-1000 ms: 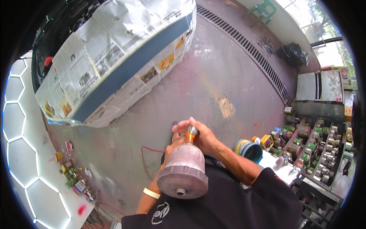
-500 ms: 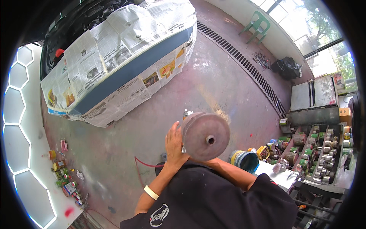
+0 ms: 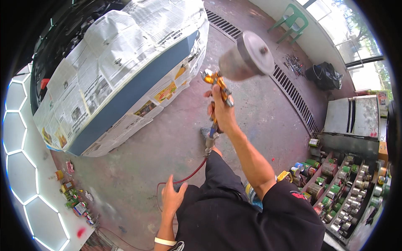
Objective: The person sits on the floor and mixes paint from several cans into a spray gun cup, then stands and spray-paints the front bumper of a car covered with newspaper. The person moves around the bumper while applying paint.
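A spray gun (image 3: pixel 217 81) with an orange-gold body is gripped in my right hand (image 3: pixel 222 108), held out ahead with the arm stretched. Its translucent, stained paint cup (image 3: pixel 238 60) sits on top and leans over to the right. From the gun's handle a red air hose (image 3: pixel 197 170) runs down toward my left side. My left hand (image 3: pixel 171 193) is low by my left thigh, fingers apart and holding nothing; the hose passes close by it. Ahead to the left stands a car part masked with newspaper (image 3: pixel 113 54), leaving a blue-grey strip (image 3: pixel 134 94) uncovered.
Several paint cans fill a rack (image 3: pixel 335 188) at right, with a bucket (image 3: pixel 250 192) beside my right elbow. A floor grate (image 3: pixel 295 98) crosses behind the gun. Farther off are a green chair (image 3: pixel 293 23) and black bag (image 3: pixel 324 76). More cans (image 3: pixel 77 201) line the left wall.
My right hand has carried the spray gun from near my chest forward and up, tilting its cup. My left hand has come away from the gun and dropped lower left.
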Demonstrator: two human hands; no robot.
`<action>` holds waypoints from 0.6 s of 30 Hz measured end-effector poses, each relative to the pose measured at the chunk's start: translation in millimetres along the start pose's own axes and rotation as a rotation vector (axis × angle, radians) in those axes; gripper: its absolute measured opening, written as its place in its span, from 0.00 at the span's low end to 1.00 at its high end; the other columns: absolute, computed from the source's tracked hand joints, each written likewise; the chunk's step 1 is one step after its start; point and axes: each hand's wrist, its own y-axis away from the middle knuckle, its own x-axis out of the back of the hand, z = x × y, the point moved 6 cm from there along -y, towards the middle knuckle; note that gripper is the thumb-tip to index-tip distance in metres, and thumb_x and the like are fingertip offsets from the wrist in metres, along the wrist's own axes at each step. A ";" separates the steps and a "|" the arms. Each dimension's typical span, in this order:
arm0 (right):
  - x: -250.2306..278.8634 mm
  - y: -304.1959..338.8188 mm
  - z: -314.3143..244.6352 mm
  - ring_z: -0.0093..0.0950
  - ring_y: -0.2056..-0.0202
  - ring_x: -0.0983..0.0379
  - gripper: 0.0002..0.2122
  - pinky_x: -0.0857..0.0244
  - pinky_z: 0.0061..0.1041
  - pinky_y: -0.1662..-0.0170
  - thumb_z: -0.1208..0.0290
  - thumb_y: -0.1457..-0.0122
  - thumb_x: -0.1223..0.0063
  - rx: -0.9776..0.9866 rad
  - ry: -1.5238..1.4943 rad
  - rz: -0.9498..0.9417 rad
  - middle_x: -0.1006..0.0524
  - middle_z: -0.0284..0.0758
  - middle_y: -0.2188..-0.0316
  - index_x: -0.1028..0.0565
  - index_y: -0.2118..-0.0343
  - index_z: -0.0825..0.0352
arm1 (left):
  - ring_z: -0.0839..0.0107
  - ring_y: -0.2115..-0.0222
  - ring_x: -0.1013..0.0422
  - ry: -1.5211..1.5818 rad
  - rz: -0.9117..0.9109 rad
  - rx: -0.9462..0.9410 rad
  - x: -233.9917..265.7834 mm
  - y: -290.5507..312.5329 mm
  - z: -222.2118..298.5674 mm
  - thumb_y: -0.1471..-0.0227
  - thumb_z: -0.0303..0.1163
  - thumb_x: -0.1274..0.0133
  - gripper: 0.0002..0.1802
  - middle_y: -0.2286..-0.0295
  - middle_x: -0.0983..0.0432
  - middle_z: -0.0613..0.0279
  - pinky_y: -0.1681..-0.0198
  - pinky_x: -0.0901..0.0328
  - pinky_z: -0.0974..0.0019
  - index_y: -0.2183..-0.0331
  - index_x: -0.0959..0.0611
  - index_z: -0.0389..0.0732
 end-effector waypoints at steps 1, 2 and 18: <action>14.5 -38.9 -0.4 0.15 0.81 0.33 0.24 0.43 0.21 0.81 0.45 0.23 0.49 -0.024 0.000 -0.022 0.20 0.34 0.61 0.26 0.44 0.66 | 0.44 0.33 0.32 -0.065 -0.053 0.072 -15.6 2.2 -19.1 0.37 0.58 0.38 0.48 0.34 0.28 0.38 0.28 0.42 0.46 0.31 0.29 0.32; 27.7 -74.5 1.4 0.15 0.82 0.33 0.25 0.44 0.21 0.82 0.44 0.23 0.49 -0.052 -0.001 -0.048 0.20 0.35 0.62 0.26 0.47 0.66 | 0.43 0.33 0.32 -0.129 -0.106 0.147 -29.0 9.0 -37.1 0.37 0.58 0.39 0.46 0.34 0.28 0.37 0.29 0.40 0.47 0.31 0.28 0.33; 70.1 -355.8 -6.6 0.17 0.84 0.36 0.29 0.43 0.23 0.82 0.38 0.27 0.44 -0.118 0.245 -0.275 0.21 0.34 0.72 0.20 0.57 0.69 | 0.56 0.49 0.18 0.222 -0.088 0.603 -92.6 53.6 -40.1 0.33 0.51 0.37 0.38 0.45 0.18 0.42 0.44 0.26 0.55 0.34 0.24 0.34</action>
